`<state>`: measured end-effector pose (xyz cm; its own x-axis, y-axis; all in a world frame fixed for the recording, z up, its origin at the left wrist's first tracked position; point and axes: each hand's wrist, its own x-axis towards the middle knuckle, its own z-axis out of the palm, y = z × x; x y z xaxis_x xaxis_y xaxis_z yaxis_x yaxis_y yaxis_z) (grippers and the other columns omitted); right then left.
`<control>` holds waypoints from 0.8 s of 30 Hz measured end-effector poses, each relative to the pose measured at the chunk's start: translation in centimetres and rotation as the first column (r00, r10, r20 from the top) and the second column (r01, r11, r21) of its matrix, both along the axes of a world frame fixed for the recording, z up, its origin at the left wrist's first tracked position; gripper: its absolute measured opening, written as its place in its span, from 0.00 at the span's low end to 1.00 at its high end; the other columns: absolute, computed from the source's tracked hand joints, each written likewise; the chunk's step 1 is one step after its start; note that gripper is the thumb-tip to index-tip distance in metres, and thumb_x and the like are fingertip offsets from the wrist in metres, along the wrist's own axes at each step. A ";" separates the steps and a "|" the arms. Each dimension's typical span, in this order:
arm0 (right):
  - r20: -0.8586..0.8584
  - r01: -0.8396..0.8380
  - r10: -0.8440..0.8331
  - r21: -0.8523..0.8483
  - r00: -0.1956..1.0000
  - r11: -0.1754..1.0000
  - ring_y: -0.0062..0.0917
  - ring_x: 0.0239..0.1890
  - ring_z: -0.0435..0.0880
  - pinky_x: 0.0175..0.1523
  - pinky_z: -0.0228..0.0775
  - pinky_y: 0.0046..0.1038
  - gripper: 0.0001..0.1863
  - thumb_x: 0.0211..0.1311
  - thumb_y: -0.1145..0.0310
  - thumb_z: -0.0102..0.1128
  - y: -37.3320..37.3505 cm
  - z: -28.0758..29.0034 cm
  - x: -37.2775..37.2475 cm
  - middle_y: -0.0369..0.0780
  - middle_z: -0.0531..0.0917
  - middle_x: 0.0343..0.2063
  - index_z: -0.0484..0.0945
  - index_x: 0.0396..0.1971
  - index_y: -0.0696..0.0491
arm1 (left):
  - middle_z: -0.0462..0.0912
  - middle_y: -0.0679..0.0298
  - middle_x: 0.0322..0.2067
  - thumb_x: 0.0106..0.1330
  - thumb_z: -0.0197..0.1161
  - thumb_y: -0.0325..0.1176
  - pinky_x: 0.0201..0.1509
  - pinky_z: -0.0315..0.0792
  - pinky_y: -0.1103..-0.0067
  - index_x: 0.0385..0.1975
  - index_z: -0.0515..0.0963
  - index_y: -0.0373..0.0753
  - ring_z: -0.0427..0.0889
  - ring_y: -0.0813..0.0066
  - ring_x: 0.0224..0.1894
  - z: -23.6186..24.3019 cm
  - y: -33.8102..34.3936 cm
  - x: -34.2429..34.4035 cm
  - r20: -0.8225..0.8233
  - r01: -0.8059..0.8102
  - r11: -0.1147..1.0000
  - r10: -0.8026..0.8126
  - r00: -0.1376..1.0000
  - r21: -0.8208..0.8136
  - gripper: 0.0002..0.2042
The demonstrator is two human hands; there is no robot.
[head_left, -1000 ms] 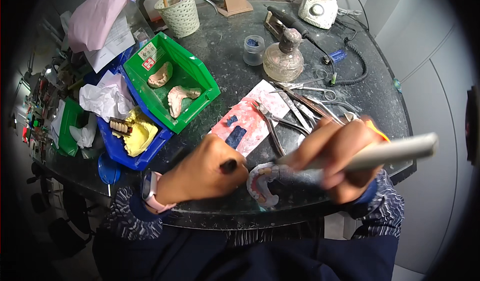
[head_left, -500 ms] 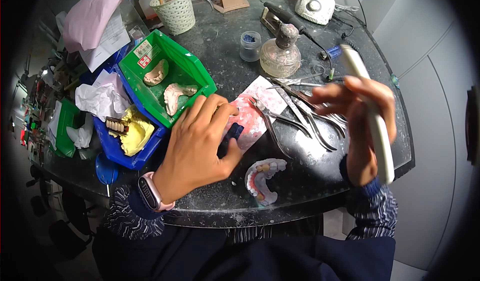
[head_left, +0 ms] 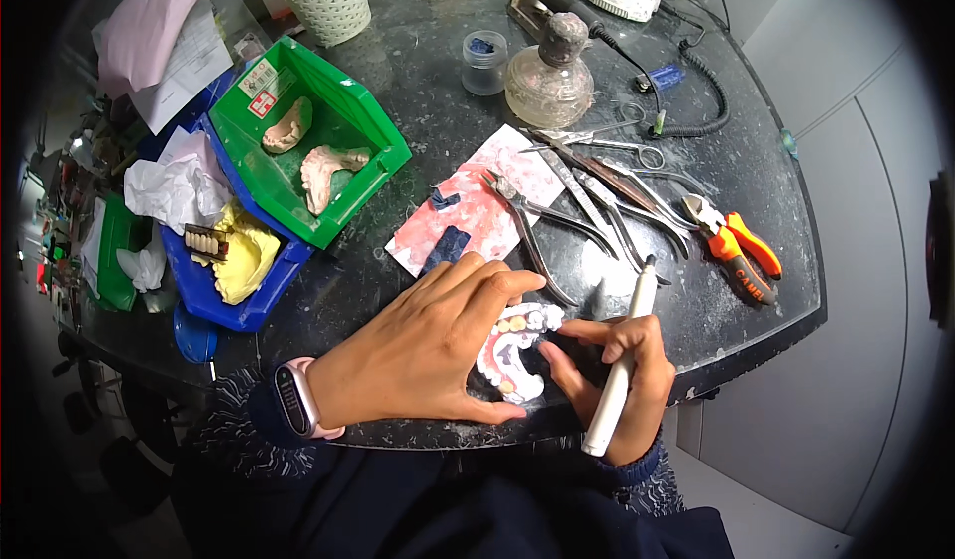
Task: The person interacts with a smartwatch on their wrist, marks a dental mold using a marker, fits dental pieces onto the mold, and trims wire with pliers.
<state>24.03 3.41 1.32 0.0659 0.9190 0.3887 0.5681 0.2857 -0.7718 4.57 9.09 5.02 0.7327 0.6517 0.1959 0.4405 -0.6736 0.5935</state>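
Note:
A horseshoe-shaped dental model (head_left: 509,362), with pink gum areas and a few tooth-coloured teeth, lies near the table's front edge. My left hand (head_left: 423,345) reaches round its left side, fingers over the back and thumb at the front. From the right, the index finger and thumb of my right hand (head_left: 637,380) come up to the model. That same hand grips a thick white pen-shaped tool (head_left: 619,385), dark tip pointing away from me. Beyond my left fingers, dark blue pieces (head_left: 448,247) that look like wax rest on a pink-smeared white card (head_left: 413,236).
Pliers (head_left: 547,226), scissors (head_left: 597,141) and orange-handled cutters (head_left: 734,251) lie at the right. A glass burner (head_left: 549,87) and small jar (head_left: 483,67) stand behind. Left are a green bin (head_left: 343,196) with two casts and a blue bin (head_left: 239,310) with a yellow cast.
My left hand has come down from the blue pieces to the model. My right hand, carrying the white tool, has swung left and down to the model's right side. The view has shifted.

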 end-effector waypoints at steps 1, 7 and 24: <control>-0.008 -0.001 0.001 -0.029 1.000 1.000 0.28 0.22 0.75 0.32 0.61 0.26 0.24 0.38 0.77 0.76 0.0 0.2 -0.1 0.38 0.85 0.26 0.63 0.24 0.52 | 0.71 0.55 0.42 0.38 0.79 0.47 0.51 0.69 0.68 0.53 0.63 0.32 0.72 0.58 0.45 -0.1 0.0 0.1 0.005 -0.018 1.000 0.018 1.000 -0.010 0.43; -0.067 -0.002 -0.002 -0.061 0.998 0.998 0.28 0.23 0.76 0.33 0.65 0.25 0.23 0.40 0.80 0.74 0.3 0.3 -0.6 0.39 0.85 0.23 0.62 0.24 0.53 | 0.70 0.54 0.45 0.40 0.77 0.42 0.55 0.67 0.68 0.51 0.65 0.29 0.71 0.56 0.49 -0.2 0.0 0.2 0.037 -0.033 0.994 0.037 0.999 -0.104 0.39; -0.207 -0.078 0.055 -0.100 0.977 0.992 0.24 0.26 0.84 0.31 0.73 0.22 0.22 0.45 0.81 0.71 0.9 0.4 -0.5 0.44 0.83 0.23 0.61 0.25 0.54 | 0.72 0.53 0.40 0.39 0.80 0.37 0.45 0.74 0.71 0.49 0.67 0.30 0.76 0.58 0.44 -1.1 -0.7 0.6 0.197 -0.068 0.991 0.090 0.976 -0.118 0.37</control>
<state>23.57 4.34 1.68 0.0709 0.9595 0.2725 0.3782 0.2270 -0.8975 5.17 8.39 3.89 0.6306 0.7319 0.2583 0.3535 -0.5671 0.7440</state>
